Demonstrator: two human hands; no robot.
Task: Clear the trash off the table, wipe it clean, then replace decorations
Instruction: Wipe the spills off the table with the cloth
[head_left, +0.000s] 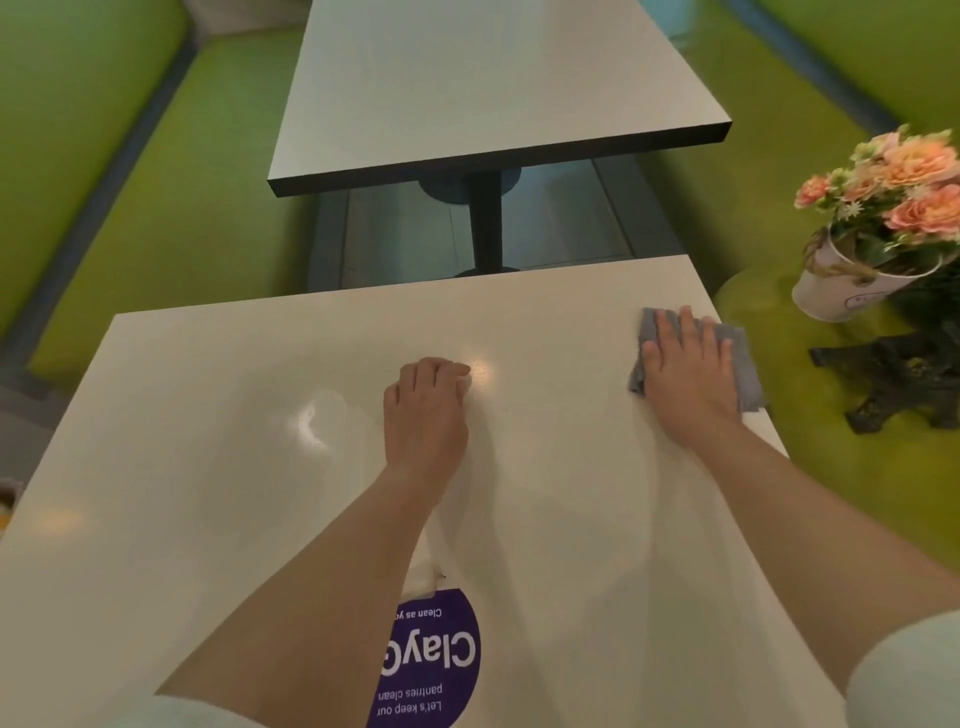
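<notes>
My right hand (691, 369) lies flat with straight fingers on a grey cloth (745, 374), pressing it to the white table (234, 441) near its far right corner. My left hand (426, 405) rests on the middle of the table with its fingers curled under. It seems to grip a thin white sheet, perhaps a bag or tissue (428, 564), that trails back under my forearm. A white pot of peach artificial flowers (852, 291) and a dark Eiffel Tower model (898, 384) sit on the green seat to the right of the table.
A round purple sticker (431, 660) is stuck to the table near its front edge. A second white table (493, 83) stands beyond a gap. Green bench seats (171, 208) run along both sides.
</notes>
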